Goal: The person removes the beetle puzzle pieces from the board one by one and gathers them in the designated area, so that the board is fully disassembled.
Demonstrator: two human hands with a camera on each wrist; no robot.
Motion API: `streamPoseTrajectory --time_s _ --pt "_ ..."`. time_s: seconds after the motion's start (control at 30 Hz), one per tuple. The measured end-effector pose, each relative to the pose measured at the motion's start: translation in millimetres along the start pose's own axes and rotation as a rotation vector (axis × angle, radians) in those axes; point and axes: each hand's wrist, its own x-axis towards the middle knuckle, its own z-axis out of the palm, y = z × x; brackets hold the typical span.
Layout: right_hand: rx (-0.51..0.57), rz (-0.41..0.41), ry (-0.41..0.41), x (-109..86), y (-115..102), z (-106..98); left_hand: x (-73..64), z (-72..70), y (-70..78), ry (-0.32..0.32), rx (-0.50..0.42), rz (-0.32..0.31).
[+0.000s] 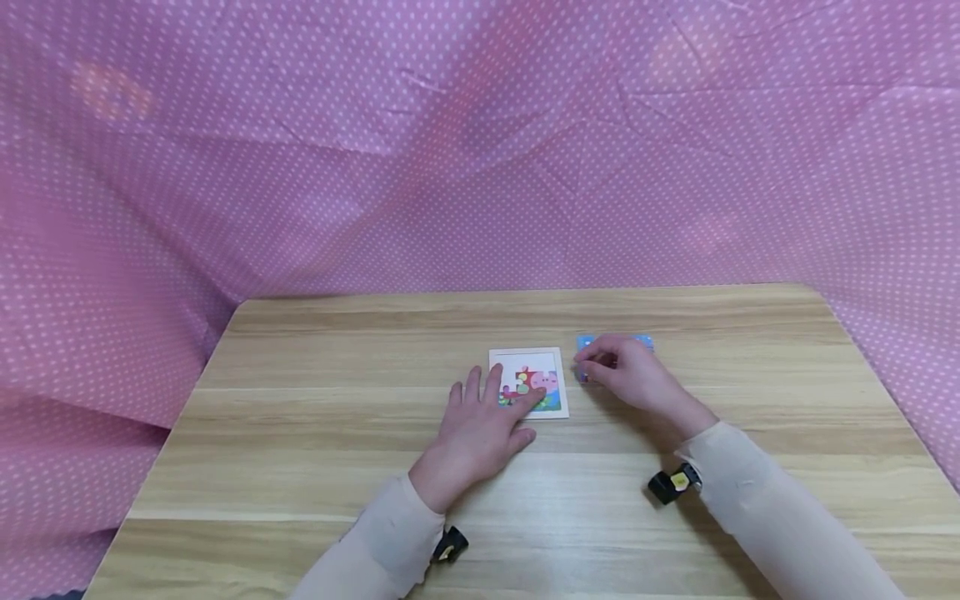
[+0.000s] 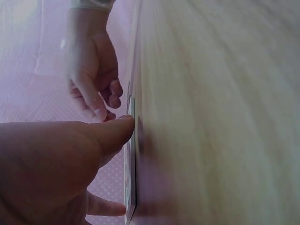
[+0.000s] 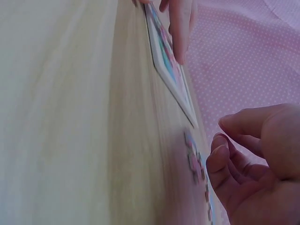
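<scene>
A small square jigsaw puzzle (image 1: 562, 412) with a pale frame lies on the table, partly filled with pieces showing a pink cartoon character. My left hand (image 1: 480, 435) rests on its lower left with fingers spread, one fingertip on the picture. To the right of the frame lies a group of blue jigsaw pieces (image 1: 645, 340), partly covered by my right hand (image 1: 630, 373). In the right wrist view, more loose pieces (image 3: 194, 161) show below the right hand. Its fingers are loosely bent, thumb and fingertips slightly apart, with no piece visible between them.
The wooden table (image 1: 300, 417) has rounded far corners. Behind it and at the sides hangs a pink dotted cloth (image 1: 450, 167). Each wrist wears a small black camera, such as the right wrist camera (image 1: 673, 483).
</scene>
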Motion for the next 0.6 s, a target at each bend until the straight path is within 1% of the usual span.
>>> streamPoseTrajectory --time_s 0.17,0.33,0.5,0.6 --pt "0.003 -0.015 -0.009 3.5 -5.8 4.7 1.6 1.4 0.1 0.002 0.014 -0.001" --pt "0.004 -0.04 -0.009 8.4 -12.1 9.2 2.5 1.0 1.3 -0.01 0.021 -0.013" --pt "0.003 -0.026 -0.035 13.7 -19.4 12.8 3.3 -2.3 4.3 -0.024 0.039 -0.023" --pt "0.022 -0.022 -0.056 18.4 -23.0 17.1 3.4 -2.6 4.6 -0.029 0.046 -0.024"
